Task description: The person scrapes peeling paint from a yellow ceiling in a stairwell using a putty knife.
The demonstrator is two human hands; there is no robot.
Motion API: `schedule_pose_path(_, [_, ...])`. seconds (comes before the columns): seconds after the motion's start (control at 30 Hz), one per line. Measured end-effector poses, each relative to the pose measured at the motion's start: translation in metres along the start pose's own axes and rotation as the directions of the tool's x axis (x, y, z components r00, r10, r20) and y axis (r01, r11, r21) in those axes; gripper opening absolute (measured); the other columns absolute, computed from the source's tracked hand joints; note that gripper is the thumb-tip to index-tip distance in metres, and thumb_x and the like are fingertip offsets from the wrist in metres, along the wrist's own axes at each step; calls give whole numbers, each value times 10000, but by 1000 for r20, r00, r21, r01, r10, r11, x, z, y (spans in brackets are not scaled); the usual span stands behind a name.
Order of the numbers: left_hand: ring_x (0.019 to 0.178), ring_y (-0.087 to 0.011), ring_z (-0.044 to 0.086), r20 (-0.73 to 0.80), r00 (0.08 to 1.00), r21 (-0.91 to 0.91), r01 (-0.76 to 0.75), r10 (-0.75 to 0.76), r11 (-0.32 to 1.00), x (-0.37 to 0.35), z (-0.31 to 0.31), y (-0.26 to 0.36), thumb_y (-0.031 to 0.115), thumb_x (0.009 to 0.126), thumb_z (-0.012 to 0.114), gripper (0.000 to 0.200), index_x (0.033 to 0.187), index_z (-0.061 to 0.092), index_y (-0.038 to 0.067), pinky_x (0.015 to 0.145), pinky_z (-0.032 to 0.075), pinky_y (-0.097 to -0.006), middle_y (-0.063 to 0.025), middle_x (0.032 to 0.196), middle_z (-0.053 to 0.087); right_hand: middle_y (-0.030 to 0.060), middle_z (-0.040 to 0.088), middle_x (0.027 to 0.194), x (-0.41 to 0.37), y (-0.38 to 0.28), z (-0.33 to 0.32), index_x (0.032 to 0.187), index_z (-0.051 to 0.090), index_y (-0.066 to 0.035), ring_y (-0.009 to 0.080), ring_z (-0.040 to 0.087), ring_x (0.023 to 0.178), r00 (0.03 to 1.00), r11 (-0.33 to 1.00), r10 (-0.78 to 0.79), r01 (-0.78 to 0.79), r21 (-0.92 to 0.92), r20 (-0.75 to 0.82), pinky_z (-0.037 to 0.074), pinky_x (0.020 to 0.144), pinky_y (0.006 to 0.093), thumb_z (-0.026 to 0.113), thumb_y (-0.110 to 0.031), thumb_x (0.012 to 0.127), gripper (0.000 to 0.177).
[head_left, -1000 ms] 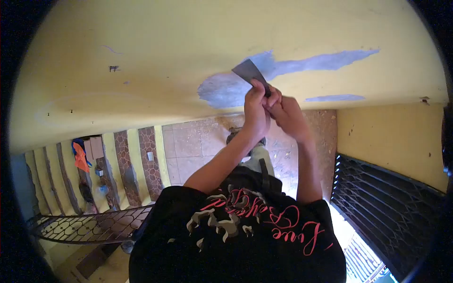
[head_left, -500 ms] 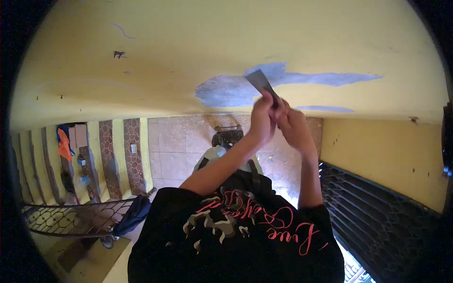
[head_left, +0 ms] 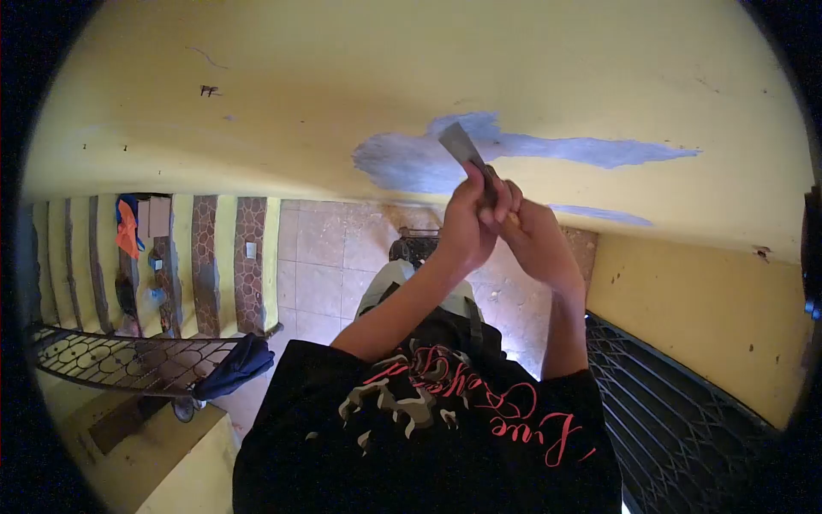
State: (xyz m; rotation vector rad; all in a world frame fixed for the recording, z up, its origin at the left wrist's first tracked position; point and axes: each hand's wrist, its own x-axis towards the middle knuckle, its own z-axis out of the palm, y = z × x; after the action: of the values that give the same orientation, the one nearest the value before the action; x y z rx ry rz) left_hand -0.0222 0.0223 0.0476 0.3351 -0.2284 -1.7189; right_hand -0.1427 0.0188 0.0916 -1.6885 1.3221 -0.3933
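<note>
A putty knife [head_left: 462, 146] with a flat metal blade points up and to the left, its blade overlapping the bare grey patch [head_left: 402, 163] on the yellow wall. My left hand [head_left: 465, 224] is closed around its handle, with the thumb lying along it toward the blade. From the other side my right hand [head_left: 539, 240] is also closed on the handle, its fingers pressed against those of the left. Most of the handle is hidden inside both hands. The patch has ragged edges and stretches out to the right, with a thinner grey strip [head_left: 604, 213] below it.
To the left are steps with stone-pattern risers [head_left: 250, 265], an orange cloth [head_left: 127, 230] and a metal railing [head_left: 128, 355] with dark fabric [head_left: 240, 368] hung over it. A dark folding gate [head_left: 676, 411] stands at right. Hooks [head_left: 208, 91] stick out of the wall.
The view has shifted a little, with the steps and railing higher in it. The blade has moved slightly left and stands a bit steeper. Both hands keep their hold.
</note>
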Motion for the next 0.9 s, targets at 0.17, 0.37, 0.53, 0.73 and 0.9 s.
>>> schedule_pose_path(0.17, [788,-245,549,9,999,-57,45,-45,997,-5,7,-1,447,949,427,415,790,506,72,760,432,-354,-69,647,511,129,573,733,-25,-11,-10,999,556,41,174,525,654,990,861,131,-142,488,56,447,594,346,505,-255,950,304])
schedule_pose_path(0.37, [768,-231,507,101,995,-36,-5,9,999,12,-4,9,435,911,511,353,835,528,90,754,406,-348,-26,615,447,-51,416,597,-12,-9,2,1031,578,-14,24,349,503,994,951,-22,54,304,-108,268,436,205,431,-261,989,290])
schedule_pose_path(0.53, [808,-252,596,-30,999,-62,-21,20,998,7,2,1,471,937,436,430,807,536,74,779,480,-391,-104,799,602,210,595,714,-1,-20,-7,1001,585,23,265,636,662,994,985,31,-12,170,-108,479,618,354,458,-281,970,331])
schedule_pose_path(0.73, [858,-273,575,-135,974,-243,-212,183,947,21,-13,29,410,948,447,363,788,561,105,840,448,-400,-70,723,620,206,587,741,25,-34,7,1057,585,32,215,530,609,935,955,-284,296,27,-213,439,596,322,478,-232,961,301])
schedule_pose_path(0.9, [851,-248,597,11,1000,-250,23,-21,968,-6,-13,-17,408,945,460,344,884,560,84,804,449,-368,-98,827,640,260,591,809,-18,-18,-15,1017,573,11,443,587,769,994,998,-60,63,25,-89,462,627,435,472,-255,954,292])
